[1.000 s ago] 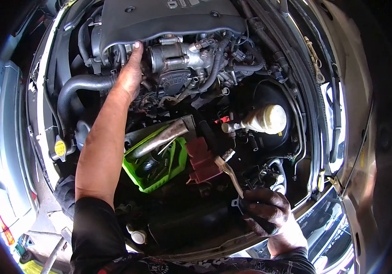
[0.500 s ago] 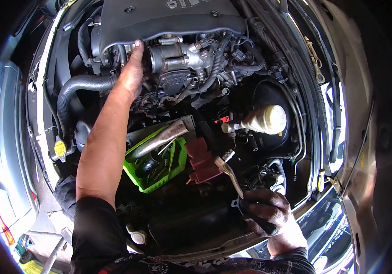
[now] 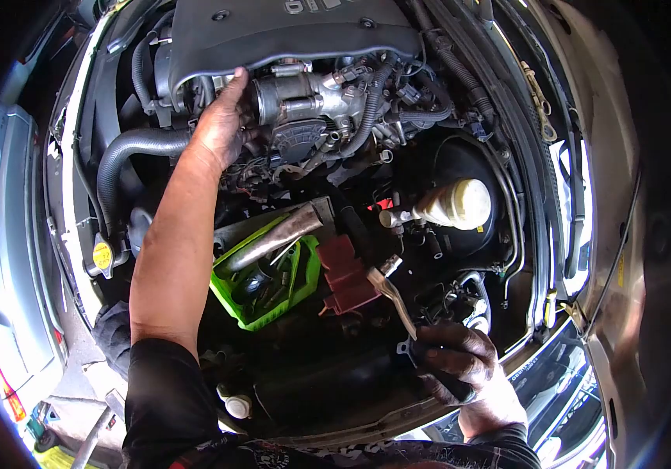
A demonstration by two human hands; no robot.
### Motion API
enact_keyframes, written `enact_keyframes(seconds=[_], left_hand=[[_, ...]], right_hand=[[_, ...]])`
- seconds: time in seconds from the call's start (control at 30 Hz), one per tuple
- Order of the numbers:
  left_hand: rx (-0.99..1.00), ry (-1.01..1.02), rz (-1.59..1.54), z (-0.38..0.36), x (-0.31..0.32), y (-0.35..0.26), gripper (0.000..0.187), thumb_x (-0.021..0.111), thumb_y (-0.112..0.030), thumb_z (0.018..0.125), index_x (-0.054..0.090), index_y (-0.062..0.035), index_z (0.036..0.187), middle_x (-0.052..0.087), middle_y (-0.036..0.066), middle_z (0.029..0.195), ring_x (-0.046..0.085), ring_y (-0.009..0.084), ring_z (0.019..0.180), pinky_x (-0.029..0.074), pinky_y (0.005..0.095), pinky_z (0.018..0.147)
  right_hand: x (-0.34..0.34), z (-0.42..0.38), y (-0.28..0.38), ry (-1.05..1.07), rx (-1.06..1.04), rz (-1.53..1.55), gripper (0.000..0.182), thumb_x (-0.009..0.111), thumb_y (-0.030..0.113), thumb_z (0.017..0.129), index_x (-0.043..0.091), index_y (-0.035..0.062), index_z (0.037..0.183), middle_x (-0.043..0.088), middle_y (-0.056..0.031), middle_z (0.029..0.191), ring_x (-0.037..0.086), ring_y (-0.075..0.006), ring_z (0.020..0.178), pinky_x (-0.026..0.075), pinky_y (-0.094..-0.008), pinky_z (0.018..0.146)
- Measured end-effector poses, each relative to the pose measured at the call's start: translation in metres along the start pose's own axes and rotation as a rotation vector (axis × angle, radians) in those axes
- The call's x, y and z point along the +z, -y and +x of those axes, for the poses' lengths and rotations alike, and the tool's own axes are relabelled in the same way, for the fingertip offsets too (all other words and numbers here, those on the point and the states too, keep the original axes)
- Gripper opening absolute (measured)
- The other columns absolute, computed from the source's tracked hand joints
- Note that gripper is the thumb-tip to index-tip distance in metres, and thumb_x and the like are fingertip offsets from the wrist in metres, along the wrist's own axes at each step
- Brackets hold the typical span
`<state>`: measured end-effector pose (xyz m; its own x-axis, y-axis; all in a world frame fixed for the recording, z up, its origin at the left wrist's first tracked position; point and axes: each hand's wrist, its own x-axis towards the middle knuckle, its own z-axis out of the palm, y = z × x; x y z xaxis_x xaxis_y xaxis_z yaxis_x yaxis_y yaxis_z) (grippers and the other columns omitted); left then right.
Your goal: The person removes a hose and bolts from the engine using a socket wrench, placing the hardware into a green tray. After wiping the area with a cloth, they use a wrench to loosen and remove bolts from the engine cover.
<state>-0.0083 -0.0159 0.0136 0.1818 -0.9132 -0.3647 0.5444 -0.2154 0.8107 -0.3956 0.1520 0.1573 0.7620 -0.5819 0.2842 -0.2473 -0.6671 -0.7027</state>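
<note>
My left hand (image 3: 221, 129) reaches into the engine bay beside the metal throttle body (image 3: 285, 98). Its thumb points up toward the front edge of the black engine cover (image 3: 296, 31). The other fingers are out of sight behind the hand, so whether they grip anything cannot be seen. My right hand (image 3: 456, 363), darkened with grime, is closed around the handle of a ratchet wrench (image 3: 394, 297). The wrench's head, with a socket (image 3: 390, 266) on it, points up and left beside a dark red plastic cover (image 3: 345, 277).
A bright green tray (image 3: 269, 319) holding tools sits between my arms, with a metal pipe (image 3: 281, 234) across it. A whitish fluid reservoir (image 3: 464, 205) stands to the right. A thick black hose (image 3: 140, 143) and a yellow cap (image 3: 103, 254) lie left of my left arm.
My left hand has shifted very slightly beside the throttle body. My right hand keeps the ratchet wrench in nearly the same place.
</note>
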Motion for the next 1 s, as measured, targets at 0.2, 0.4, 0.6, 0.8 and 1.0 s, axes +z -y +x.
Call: enact_keyframes(seconds=[0.2,0.4,0.6,0.8,1.0], left_hand=[[-0.026,-0.206,-0.122,0.008,-0.006,0.002,0.045,0.06,-0.038,0.097,0.057,-0.0054,0.129,0.063,0.013,0.121,0.057,0.0255,0.115,0.041,0.0476,0.101],[0.337,-0.448,0.351,-0.003,-0.005,0.009,0.023,0.057,-0.012,0.092,0.068,0.0023,0.106,0.07,0.012,0.09,0.067,0.0238,0.081,0.053,0.0351,0.078],[0.424,-0.267,0.775,-0.067,-0.028,-0.014,0.017,0.064,-0.011,0.089,0.071,-0.0025,0.101,0.068,0.006,0.078,0.064,0.0117,0.072,0.052,0.0264,0.07],[0.382,0.154,1.125,-0.177,-0.043,0.019,0.017,0.07,-0.003,0.081,0.068,-0.0046,0.098,0.07,0.009,0.085,0.068,0.0152,0.077,0.055,0.0292,0.072],[0.303,0.371,1.411,-0.219,-0.055,0.082,0.034,0.075,-0.011,0.079,0.067,-0.0052,0.111,0.07,0.016,0.097,0.072,0.0291,0.08,0.058,0.0374,0.071]], right_hand=[[-0.001,0.004,0.002,0.006,0.013,0.005,0.032,0.08,0.002,0.075,0.066,-0.0002,0.104,0.067,-0.0256,0.109,0.073,-0.0337,0.092,0.062,-0.0381,0.071],[-0.001,0.001,-0.001,0.011,-0.029,-0.038,0.026,0.077,0.007,0.081,0.066,-0.0007,0.103,0.067,-0.0263,0.109,0.073,-0.0346,0.093,0.062,-0.0385,0.071],[0.006,-0.002,0.002,-0.066,0.036,0.007,0.025,0.078,0.008,0.081,0.064,0.0007,0.101,0.067,-0.0254,0.107,0.073,-0.0355,0.091,0.062,-0.0398,0.07],[0.017,-0.009,0.017,-0.133,0.245,0.055,0.03,0.076,-0.004,0.08,0.064,0.0096,0.103,0.066,-0.0229,0.11,0.071,-0.0309,0.095,0.062,-0.0365,0.075],[0.008,-0.004,0.013,-0.05,0.14,-0.043,0.031,0.078,0.013,0.085,0.062,0.0089,0.111,0.067,-0.0237,0.108,0.072,-0.0318,0.093,0.061,-0.037,0.077]])
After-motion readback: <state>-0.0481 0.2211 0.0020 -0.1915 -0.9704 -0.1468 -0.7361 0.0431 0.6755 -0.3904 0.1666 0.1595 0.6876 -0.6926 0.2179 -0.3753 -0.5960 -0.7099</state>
